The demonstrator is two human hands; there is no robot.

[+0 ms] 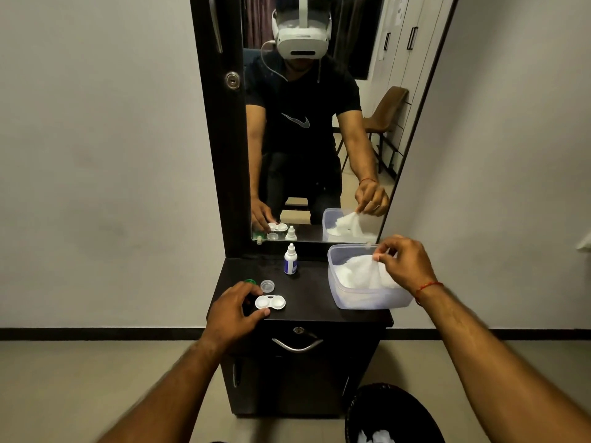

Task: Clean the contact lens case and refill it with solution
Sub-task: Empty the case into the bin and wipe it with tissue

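I can't read a single word or number anywhere. The solution bottle (pixel 290 259) has a blue-and-white label, but its print is too small to make out. In the mirror (pixel 315 123), my black T-shirt (pixel 300 100) shows a grey swoosh logo, without lettering.

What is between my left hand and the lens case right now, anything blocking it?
Nothing visible. Your left hand sits right beside the open lens case on the dark cabinet top. The clear cap and solution bottle stand behind it, out of the way.
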